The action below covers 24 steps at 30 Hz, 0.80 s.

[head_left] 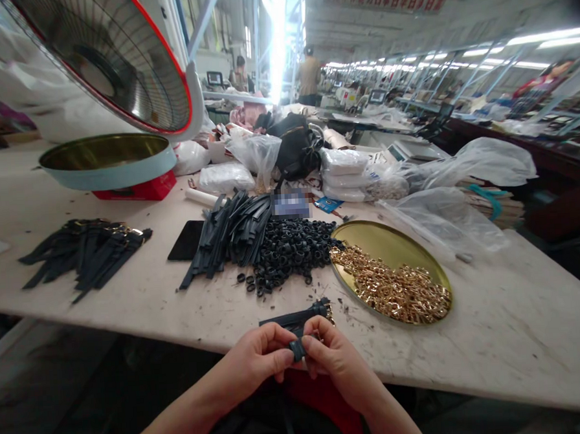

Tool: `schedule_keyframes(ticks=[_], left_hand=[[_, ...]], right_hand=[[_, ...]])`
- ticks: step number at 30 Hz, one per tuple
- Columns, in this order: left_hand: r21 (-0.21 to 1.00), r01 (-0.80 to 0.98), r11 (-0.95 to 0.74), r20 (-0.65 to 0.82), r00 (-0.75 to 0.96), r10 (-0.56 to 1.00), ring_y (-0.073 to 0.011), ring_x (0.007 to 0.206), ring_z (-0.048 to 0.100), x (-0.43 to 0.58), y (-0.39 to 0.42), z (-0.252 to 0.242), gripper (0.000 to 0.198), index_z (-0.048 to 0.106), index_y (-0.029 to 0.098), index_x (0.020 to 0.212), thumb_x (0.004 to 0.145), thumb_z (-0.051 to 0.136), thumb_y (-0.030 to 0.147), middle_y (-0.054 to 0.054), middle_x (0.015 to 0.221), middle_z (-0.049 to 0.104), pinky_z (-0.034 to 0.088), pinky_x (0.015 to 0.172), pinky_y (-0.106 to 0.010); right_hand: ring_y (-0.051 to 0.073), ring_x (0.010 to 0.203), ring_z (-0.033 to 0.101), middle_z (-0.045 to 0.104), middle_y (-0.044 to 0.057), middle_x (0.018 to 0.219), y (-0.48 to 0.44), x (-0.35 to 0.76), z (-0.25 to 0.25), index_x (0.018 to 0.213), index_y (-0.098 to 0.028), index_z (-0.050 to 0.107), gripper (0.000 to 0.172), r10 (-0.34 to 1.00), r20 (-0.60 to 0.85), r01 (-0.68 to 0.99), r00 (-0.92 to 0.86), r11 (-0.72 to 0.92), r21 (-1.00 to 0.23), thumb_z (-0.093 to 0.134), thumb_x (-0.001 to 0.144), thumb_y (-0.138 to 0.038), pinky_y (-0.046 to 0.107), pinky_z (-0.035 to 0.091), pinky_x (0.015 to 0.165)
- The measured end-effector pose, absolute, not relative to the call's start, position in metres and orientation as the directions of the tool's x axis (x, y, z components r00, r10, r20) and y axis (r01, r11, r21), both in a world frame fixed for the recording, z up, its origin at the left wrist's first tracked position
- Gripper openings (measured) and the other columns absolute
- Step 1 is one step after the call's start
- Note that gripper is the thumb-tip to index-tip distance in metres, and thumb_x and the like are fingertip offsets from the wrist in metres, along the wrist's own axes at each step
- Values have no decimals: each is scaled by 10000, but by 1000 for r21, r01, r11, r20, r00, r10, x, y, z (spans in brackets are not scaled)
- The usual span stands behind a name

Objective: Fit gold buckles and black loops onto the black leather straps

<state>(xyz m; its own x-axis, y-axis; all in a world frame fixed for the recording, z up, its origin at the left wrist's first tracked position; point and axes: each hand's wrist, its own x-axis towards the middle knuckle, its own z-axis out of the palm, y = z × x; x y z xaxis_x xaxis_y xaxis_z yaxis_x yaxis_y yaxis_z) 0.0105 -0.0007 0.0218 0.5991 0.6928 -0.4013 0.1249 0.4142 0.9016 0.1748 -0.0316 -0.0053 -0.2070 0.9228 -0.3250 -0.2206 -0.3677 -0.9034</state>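
Observation:
At the table's front edge, my left hand point(264, 357) and my right hand point(329, 351) meet, their fingers closed on a short dark strap piece point(297, 350). Just behind them lies a small stack of dark straps point(295, 316) with gold clasps at its right end. Farther back are a heap of small black loops point(292, 249) and a bundle of loose dark strips point(237, 233). A round gold tray point(398, 240) to the right holds a pile of gold metal clasps point(395, 289). Dark straps with gold hardware point(90, 253) lie fanned out at the left.
A round tin point(107, 168) on a red box point(137, 187) stands at the back left, below a red-rimmed fan heater point(111, 64). Plastic bags point(446, 222), a black bag point(296, 145) and white packets point(343, 172) line the back. People are visible in the distance.

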Motion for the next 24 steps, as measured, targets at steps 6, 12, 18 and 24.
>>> schedule_keyframes(ticks=[6,12,18,24], left_hand=[[904,121,409,-398,586,706,-78,552,470,10,-15,32,308,510,130,884,680,597,343,-14,728,614,346,504,-189],[881,405,243,-469,682,562,-62,434,401,0,-24,35,256,568,135,754,754,479,375,15,599,595,284,426,-171],[854,520,19,-421,669,612,-78,439,414,-2,-34,39,292,594,147,705,786,404,353,30,557,568,309,421,-164],[790,580,-200,-336,682,649,-105,499,485,5,-31,37,291,610,174,620,785,398,288,17,559,589,317,475,-178]], right_hand=[[89,490,466,560,-38,576,-49,172,4,742,-200,471,185,969,-187,-31,-162,-194,-980,540,780,-367,205,338,471],[122,618,475,521,-25,654,-69,174,-1,757,-207,521,111,989,29,310,-148,74,-948,478,823,-285,234,356,567],[139,643,474,537,-3,699,-78,175,-1,776,-213,529,110,952,134,448,-275,250,-858,439,835,-234,250,350,589],[158,653,512,576,18,715,-81,180,-4,841,-212,532,158,968,62,500,-244,181,-847,390,865,-276,263,362,583]])
